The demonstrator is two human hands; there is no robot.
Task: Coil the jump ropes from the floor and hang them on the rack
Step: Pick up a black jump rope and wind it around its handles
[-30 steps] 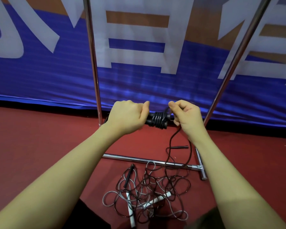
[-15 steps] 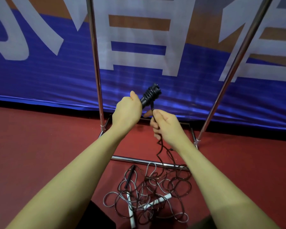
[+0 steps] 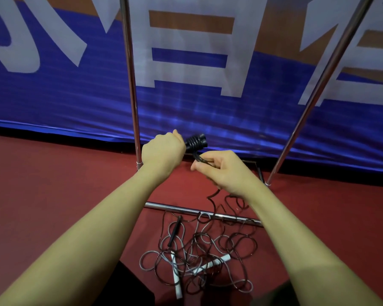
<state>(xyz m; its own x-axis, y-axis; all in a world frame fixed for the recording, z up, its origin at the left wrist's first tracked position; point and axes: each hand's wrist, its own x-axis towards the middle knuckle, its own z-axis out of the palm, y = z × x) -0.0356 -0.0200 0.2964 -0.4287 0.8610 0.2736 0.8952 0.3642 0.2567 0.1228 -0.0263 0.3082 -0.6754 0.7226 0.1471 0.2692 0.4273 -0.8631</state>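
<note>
My left hand (image 3: 163,152) grips the black handles (image 3: 196,142) of a jump rope, with several turns of black cord wound round them. Just to the right and a little lower, my right hand (image 3: 224,171) pinches the same black cord (image 3: 198,159). From that hand the cord drops to the floor. Below my arms lies a tangled pile of ropes (image 3: 199,250) on the red floor: dark cords, a grey cord, one black handle (image 3: 174,231) and two white handles (image 3: 177,277). The chrome rack's left upright (image 3: 131,80) and right upright (image 3: 318,85) rise behind my hands.
The rack's low chrome base bar (image 3: 186,210) crosses the floor between my forearms, with cords draped over it. A blue banner with white lettering (image 3: 208,107) hangs right behind the rack. Bare red floor (image 3: 53,184) spreads to the left and right.
My right hand has carried the cord round the handles from the right end to below them. The handle bundle tilted up, then came down and lower.
</note>
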